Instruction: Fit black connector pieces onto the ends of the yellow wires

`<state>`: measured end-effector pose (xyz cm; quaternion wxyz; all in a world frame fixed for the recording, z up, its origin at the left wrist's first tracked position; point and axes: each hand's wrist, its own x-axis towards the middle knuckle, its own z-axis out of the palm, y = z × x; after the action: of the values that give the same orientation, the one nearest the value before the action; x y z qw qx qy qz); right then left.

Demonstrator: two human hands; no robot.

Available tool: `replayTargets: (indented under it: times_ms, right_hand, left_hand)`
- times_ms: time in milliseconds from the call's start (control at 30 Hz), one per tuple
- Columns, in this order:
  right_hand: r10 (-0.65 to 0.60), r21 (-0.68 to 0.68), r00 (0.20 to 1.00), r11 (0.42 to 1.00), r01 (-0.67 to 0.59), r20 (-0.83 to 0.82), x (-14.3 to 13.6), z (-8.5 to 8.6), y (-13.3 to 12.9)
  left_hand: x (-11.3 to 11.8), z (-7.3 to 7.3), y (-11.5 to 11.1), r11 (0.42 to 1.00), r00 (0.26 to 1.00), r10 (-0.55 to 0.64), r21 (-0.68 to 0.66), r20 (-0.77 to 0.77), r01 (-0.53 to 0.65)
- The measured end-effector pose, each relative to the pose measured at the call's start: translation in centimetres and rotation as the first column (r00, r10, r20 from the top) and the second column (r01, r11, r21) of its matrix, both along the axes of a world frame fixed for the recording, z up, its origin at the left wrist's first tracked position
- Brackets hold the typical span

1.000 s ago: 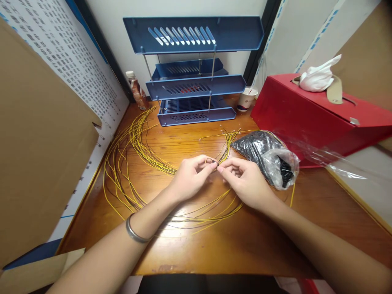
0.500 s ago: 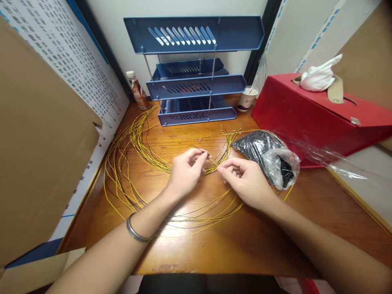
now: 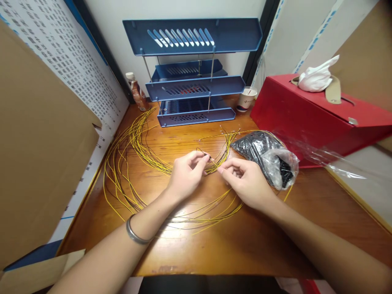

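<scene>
"Wires (image 3: 228,146), yellow and dark: where on the table (image 3: 245,253)?"

"Looped across its middle, reaching near the back left corner."

"And what's held?"

"Left hand (image 3: 187,173) pinches a small dark piece (image 3: 208,157) at its fingertips; right hand (image 3: 249,181), just beside, grips a thin yellow strand (image 3: 214,163) between thumb and finger."

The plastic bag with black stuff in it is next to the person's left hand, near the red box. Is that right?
Not quite: the head view shows the plastic bag next to the right hand, not the left hand. It has black stuff inside and is near the red box.
</scene>
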<state>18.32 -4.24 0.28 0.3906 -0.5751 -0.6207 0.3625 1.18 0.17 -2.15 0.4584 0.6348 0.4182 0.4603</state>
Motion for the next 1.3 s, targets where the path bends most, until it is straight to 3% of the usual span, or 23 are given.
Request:
replayTargets:
  times_ms: [200,433,600,900,1300]
  right_hand:
    - [-0.010,0.000,1.000,1.000,0.010,0.004,0.0,0.1,0.0]
    - [-0.005,-0.001,1.000,1.000,0.005,-0.004,0.0,0.0,0.0]
    - [0.002,0.004,1.000,1.000,-0.002,0.009,-0.1,-0.2,0.0]
    - [-0.013,0.019,0.999,1.000,0.012,0.043,-0.1,0.0,-0.1]
    - [0.013,0.079,0.998,0.997,-0.018,0.062,0.0,-0.1,-0.2]
  left_hand:
    - [0.0,-0.2,-0.1,0.999,0.996,-0.024,0.045,-0.081,0.027]
    - [0.1,0.8,-0.7,0.974,0.965,-0.218,0.026,-0.143,0.224]
    - [0.1,0.7,-0.6,0.982,0.971,-0.176,0.037,-0.164,0.184]
    - [0.1,0.1,-0.1,1.000,0.994,0.007,0.011,-0.112,-0.005]
    - [0.2,1.0,-0.8,0.986,0.983,-0.159,-0.054,-0.092,0.155]
